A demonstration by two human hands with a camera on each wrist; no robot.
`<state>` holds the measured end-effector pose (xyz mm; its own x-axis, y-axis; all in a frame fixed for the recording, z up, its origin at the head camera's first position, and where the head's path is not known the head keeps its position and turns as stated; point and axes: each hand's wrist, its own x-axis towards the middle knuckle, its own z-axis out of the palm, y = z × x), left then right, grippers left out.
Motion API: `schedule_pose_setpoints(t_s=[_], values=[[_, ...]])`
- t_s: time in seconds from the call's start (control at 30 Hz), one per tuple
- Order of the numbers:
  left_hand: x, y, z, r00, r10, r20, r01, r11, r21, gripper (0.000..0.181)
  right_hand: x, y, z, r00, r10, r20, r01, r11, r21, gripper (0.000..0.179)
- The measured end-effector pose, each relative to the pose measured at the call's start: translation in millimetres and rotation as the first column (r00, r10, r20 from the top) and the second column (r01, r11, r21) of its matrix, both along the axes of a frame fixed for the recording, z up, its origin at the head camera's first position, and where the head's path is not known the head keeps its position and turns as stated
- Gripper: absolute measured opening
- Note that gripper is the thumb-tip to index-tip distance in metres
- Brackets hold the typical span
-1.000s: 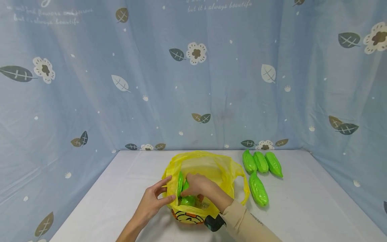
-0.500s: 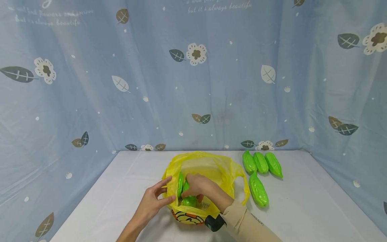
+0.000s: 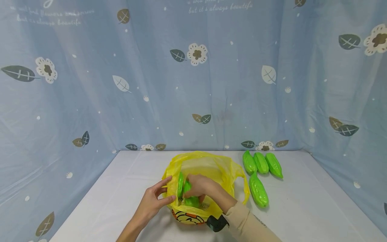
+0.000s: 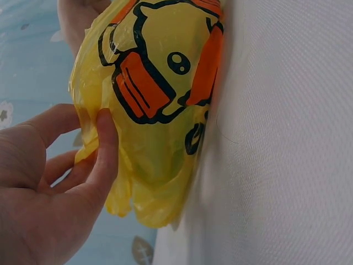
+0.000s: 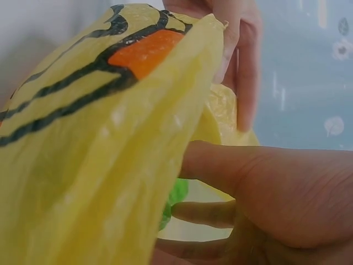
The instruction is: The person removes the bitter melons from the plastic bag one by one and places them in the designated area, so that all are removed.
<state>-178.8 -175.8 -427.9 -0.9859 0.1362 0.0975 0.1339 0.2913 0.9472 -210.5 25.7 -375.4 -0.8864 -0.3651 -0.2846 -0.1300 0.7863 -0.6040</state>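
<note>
While the left hand (image 3: pixel 154 198) pinches the yellow bag (image 3: pixel 202 164), we see the right hand (image 3: pixel 202 186) has nudged a green pod (image 3: pixel 192 202) right (pinched, we think). Work inside goes on.

The head view looks forward and down from well back, across the worktop (image 3: pixel 302 208) to the curtain (image 3: pixel 229 84). The left wrist view, rolled sideways, closely faces the bag (image 4: pixel 154 143); the right sits close at its mouth. All three share the bag.
</note>
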Motion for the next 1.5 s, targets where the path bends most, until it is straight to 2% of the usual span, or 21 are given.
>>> schedule_pose_setpoints(t_s=[0.27, 0.6, 1.13, 1.5], values=[[0.0, -0.1, 0.4, 1.000, 0.000, 0.006, 0.000, 1.000, -0.003, 0.065, 0.4, 11, 3.7, 1.000, 0.010, -0.010, -0.010, 1.000, -0.013, 0.057], [0.1, 0.2, 1.1, 1.000, 0.005, 0.011, -0.005, 1.000, 0.000, 0.066, 4.4, 23, 12.0, 0.999, 0.012, -0.035, -0.012, 1.000, 0.011, 0.056], [0.2, 0.9, 1.4, 1.000, 0.011, 0.013, -0.010, 1.000, -0.008, 0.066, 13.3, 52, 27.0, 0.991, 0.064, -0.114, -0.078, 0.990, -0.117, 0.057], [-1.1, 1.5, -0.4, 1.000, 0.020, 0.012, -0.020, 0.999, -0.037, 0.067, 21.6, 76, 35.1, 0.987, 0.029, -0.155, -0.045, 0.994, -0.101, 0.058]])
